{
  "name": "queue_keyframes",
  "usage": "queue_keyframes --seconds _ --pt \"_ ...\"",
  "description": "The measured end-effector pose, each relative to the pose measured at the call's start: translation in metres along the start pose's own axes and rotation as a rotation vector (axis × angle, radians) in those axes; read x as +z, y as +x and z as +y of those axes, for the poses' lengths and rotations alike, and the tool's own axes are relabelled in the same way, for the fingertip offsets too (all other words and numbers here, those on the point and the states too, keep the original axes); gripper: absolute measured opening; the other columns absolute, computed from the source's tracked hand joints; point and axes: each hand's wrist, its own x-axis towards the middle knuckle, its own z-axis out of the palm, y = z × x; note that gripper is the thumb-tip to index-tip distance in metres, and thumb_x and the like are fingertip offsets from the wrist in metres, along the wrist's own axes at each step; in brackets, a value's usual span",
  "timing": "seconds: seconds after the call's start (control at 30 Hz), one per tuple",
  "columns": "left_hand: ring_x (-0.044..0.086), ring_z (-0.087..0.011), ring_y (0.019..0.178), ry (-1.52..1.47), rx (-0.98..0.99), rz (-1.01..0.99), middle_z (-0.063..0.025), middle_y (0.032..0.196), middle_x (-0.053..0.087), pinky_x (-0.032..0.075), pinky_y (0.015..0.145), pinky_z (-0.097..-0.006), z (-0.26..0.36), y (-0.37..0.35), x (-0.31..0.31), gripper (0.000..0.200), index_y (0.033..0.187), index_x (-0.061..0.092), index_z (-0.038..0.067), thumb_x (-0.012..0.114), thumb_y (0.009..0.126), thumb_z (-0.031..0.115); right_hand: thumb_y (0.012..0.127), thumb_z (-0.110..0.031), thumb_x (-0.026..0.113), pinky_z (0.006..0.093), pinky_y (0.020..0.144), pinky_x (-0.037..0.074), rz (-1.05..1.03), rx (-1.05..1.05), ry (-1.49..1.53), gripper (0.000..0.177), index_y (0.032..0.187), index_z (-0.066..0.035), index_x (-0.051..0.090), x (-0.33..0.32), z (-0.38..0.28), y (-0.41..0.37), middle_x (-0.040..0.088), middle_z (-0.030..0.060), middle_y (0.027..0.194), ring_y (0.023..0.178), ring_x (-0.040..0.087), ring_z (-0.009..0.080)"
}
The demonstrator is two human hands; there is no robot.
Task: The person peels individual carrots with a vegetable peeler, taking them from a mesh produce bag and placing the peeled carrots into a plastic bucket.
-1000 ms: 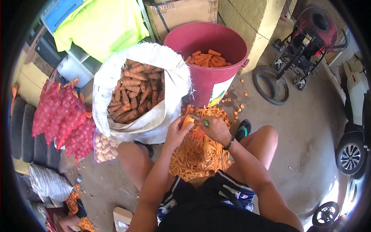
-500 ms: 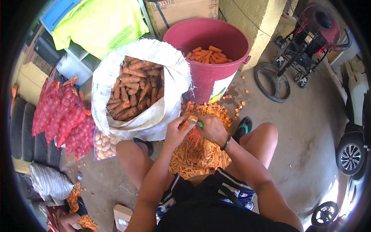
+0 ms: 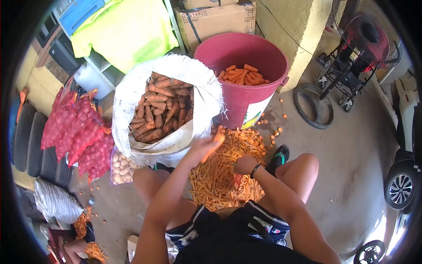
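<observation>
My left hand (image 3: 203, 148) is closed around a peeled carrot (image 3: 219, 136), between the white sack and the peel pile. Above the right side of the pile, my right hand (image 3: 247, 165) is closed on a green-handled peeler, which the fingers mostly hide. Orange carrot peelings (image 3: 215, 182) lie heaped between my legs. Unpeeled, soil-stained carrots (image 3: 162, 105) fill the open white sack (image 3: 124, 103) at front left. Beyond the pile stands a dark red bin (image 3: 228, 103) with peeled carrots (image 3: 244, 75) inside.
Red net bags of onions (image 3: 79, 127) and a bag of pale produce (image 3: 121, 167) stand left of the sack. Carrot ends (image 3: 274, 132) litter the floor by the bin. A fan (image 3: 369, 33) stands at right. Another person's leg (image 3: 74, 248) shows at lower left.
My hands have parted. The left has moved slightly forward with the carrot, while the right has dropped back toward me with the peeler. The whole view has shifted slightly.
</observation>
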Motion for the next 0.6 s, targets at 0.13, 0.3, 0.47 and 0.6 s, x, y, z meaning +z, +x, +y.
queue_keyframes --seconds 0.13,0.3,0.47,0.6 --pt "0.066 -0.0163 0.095 -0.416 0.321 0.146 -0.0098 0.118 0.066 0.055 0.077 -0.0290 0.117 0.018 -0.014 0.052 0.143 0.047 0.000 0.052 0.104 0.034 0.086 -0.037 0.067 0.0476 0.086 0.055 0.062 -0.047 0.085 0.040 0.099 0.001 0.072 0.015 0.005 0.010 0.072 0.0219 0.102 0.100 0.069 0.0367" --pt "0.065 -0.0148 0.086 0.020 0.477 0.457 -0.0096 0.103 0.070 0.052 0.073 -0.0275 0.132 0.046 -0.089 0.042 0.128 0.064 0.002 0.063 0.099 0.034 0.086 -0.037 0.067 0.0484 0.085 0.055 0.157 -0.089 0.130 0.038 0.101 -0.002 0.072 0.002 -0.001 0.003 0.072 0.0214 0.102 0.099 0.069 0.0372" --pt "0.064 -0.0139 0.090 0.276 0.053 0.504 -0.0061 0.107 0.069 0.052 0.074 -0.0298 0.077 0.089 -0.136 0.051 0.128 0.062 -0.002 0.064 0.098 0.039 0.085 -0.035 0.066 0.0475 0.084 0.056 0.207 -0.120 0.137 0.034 0.101 -0.006 0.072 -0.023 -0.022 -0.010 0.072 0.0205 0.098 0.096 0.069 0.0373" --pt "0.066 -0.0182 0.090 0.097 0.000 0.461 -0.0095 0.103 0.069 0.055 0.079 -0.0337 0.058 0.133 -0.132 0.041 0.114 0.067 -0.003 0.063 0.097 0.034 0.084 -0.034 0.066 0.0474 0.081 0.056 0.281 -0.210 0.207 0.031 0.098 -0.006 0.070 -0.025 -0.022 -0.015 0.072 0.0197 0.096 0.093 0.069 0.0373"
